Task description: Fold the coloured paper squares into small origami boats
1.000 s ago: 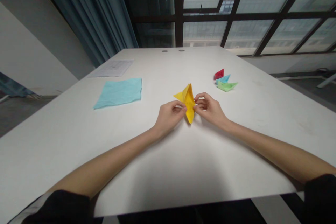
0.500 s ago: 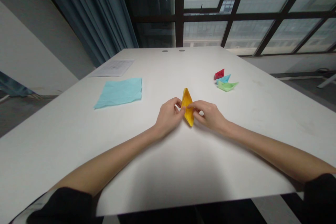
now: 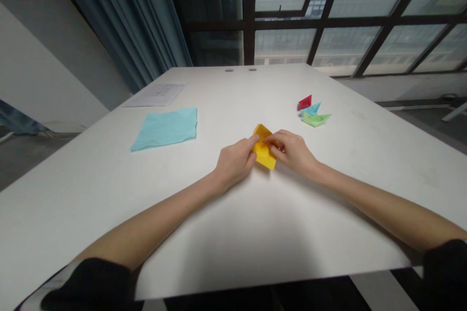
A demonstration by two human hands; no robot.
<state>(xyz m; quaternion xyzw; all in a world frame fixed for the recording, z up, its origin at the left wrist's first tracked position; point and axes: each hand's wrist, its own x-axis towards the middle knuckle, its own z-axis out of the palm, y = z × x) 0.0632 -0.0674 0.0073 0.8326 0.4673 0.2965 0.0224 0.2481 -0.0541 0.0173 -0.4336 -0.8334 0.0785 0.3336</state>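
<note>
A folded piece of yellow paper [image 3: 265, 156] is held between my two hands, just above the middle of the white table [image 3: 233, 233]. My left hand [image 3: 236, 161] pinches its left side, thumb and forefinger closed on the paper. From the right, my right hand [image 3: 294, 151] has its fingertips closed at the paper's right edge. The fingers cover part of the folds. To the right, beyond my hands, lie three small folded paper boats: a red one [image 3: 305, 102], a blue one [image 3: 311, 110] and a green one [image 3: 315, 120].
On the left of the table lies a light blue cloth-like sheet [image 3: 166, 129]. Behind it, a printed white paper [image 3: 156, 95] rests near the table's left edge. A blue curtain [image 3: 124, 19] and dark-framed windows stand beyond the far end.
The yellow paper has turned from a narrow, pointed boat-like shape to a wider, flatter face. My left fingers have shifted up onto it, and my right hand has moved slightly up.
</note>
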